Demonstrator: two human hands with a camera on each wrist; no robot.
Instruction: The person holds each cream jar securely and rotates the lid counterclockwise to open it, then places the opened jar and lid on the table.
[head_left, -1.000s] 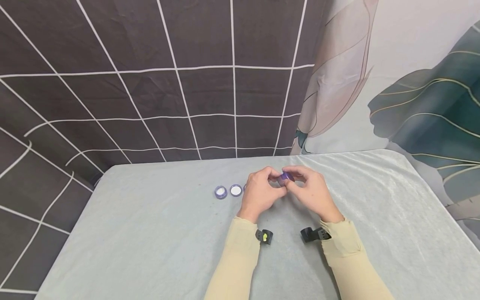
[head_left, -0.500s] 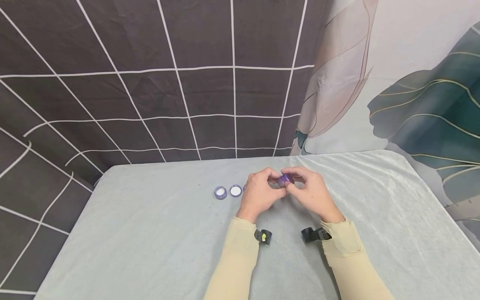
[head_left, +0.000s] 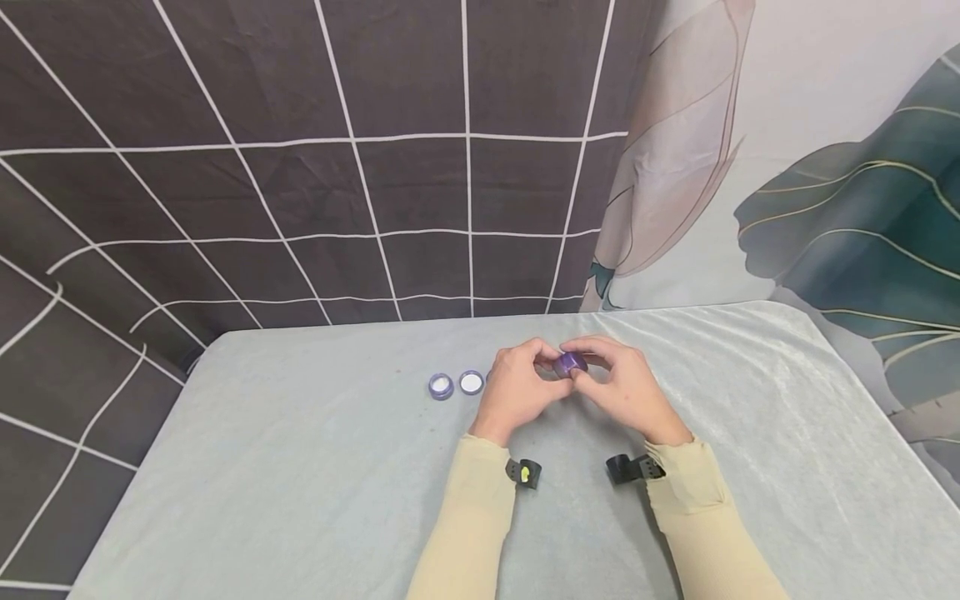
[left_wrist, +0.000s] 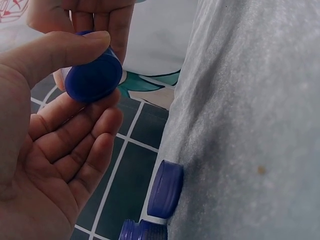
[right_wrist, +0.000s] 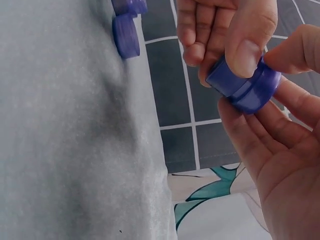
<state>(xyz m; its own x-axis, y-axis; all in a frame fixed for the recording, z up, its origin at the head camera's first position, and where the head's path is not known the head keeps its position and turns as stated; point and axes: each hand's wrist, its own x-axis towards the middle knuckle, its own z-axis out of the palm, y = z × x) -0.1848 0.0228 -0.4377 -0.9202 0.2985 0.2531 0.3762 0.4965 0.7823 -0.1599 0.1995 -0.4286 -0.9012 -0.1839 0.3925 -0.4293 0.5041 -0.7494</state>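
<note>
In the head view my left hand [head_left: 520, 387] and right hand [head_left: 626, 387] meet over the table, both pinching a small purple jar [head_left: 570, 364] between thumb and fingers. The right wrist view shows a seam around the jar [right_wrist: 242, 85]: my left thumb and finger grip the narrower part, while my right hand holds the wider end. A flat round blue end of it [left_wrist: 94, 80] faces the left wrist camera. Left of my hands lie an uncapped jar [head_left: 441, 386] with white inside and a purple lid [head_left: 471, 382] with a white inner disc. Another purple piece [head_left: 489, 375] is mostly hidden by my left hand.
A pale grey cloth covers the table [head_left: 300, 467]. Behind it hangs a dark curtain with white grid lines [head_left: 412, 183], and a leaf-patterned curtain [head_left: 825, 208] hangs to the right. A black wrist strap [head_left: 633, 468] sits at the right cuff.
The purple jar has turned and tilted slightly between my fingers, showing more of its side. Both hands stay in nearly the same place. The pieces on the table have not moved.
</note>
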